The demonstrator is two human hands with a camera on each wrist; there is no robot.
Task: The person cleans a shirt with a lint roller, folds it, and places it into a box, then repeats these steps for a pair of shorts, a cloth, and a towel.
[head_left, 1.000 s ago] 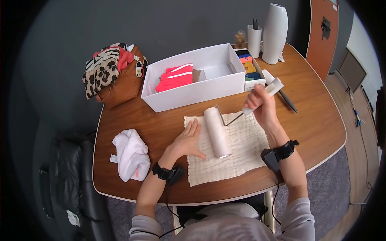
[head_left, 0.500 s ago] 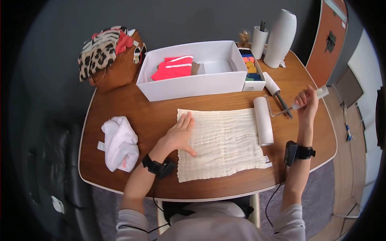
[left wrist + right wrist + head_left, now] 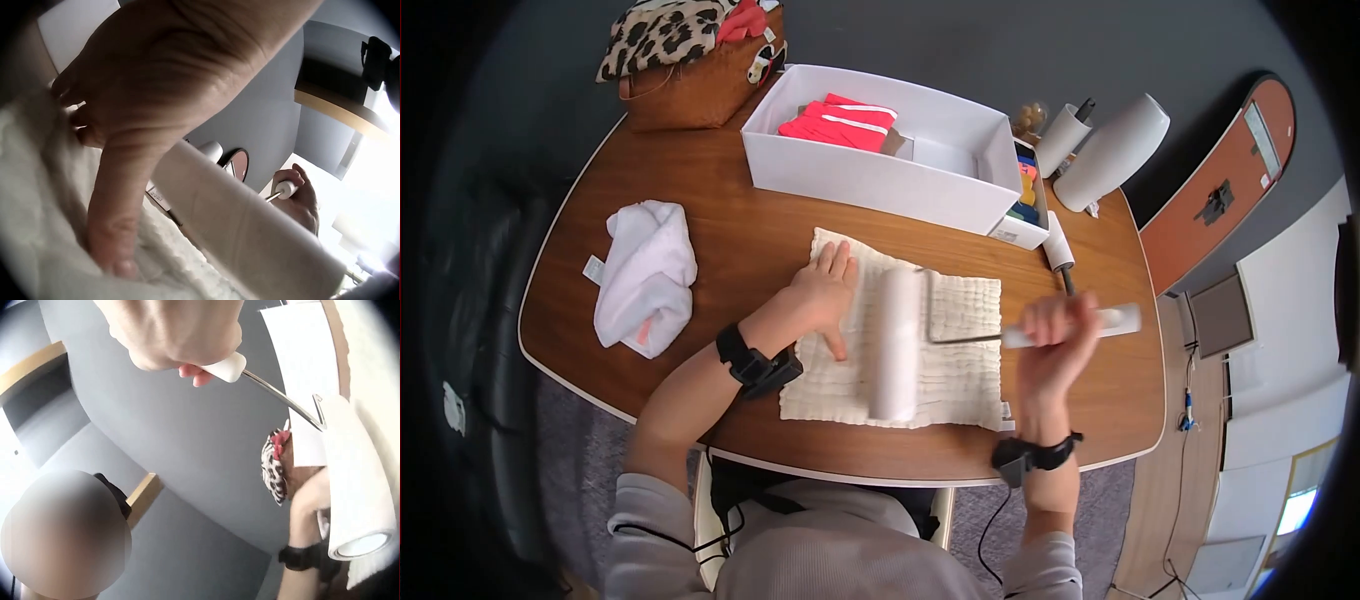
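A cream crinkled cloth (image 3: 965, 375) lies flat on the wooden table. My left hand (image 3: 820, 295) presses on its left part, fingers straight and thumb spread. In my right hand (image 3: 1055, 340) I grip the white handle of a lint roller (image 3: 897, 345), its thin metal arm reaching leftward. The wide white roll stands over the cloth's middle-left, just right of my left thumb. Close up in the left wrist view, the roll (image 3: 244, 225) is beside my left hand (image 3: 156, 81). From the right wrist, curled fingers (image 3: 199, 378) show around the handle.
Behind the cloth stands a long white box (image 3: 880, 185) with folded red clothing (image 3: 845, 122). A small box (image 3: 1022, 232) of colourful folded items adjoins it. A second lint roller (image 3: 1057, 245) and a white vase (image 3: 1115, 150) are at right. White fabric (image 3: 645, 280) and a brown bag (image 3: 690, 100) are left.
The lint roller went from the cloth's middle to its right edge, then back left near my left hand. My left hand stays on the cloth. The head view has shifted and tilted.
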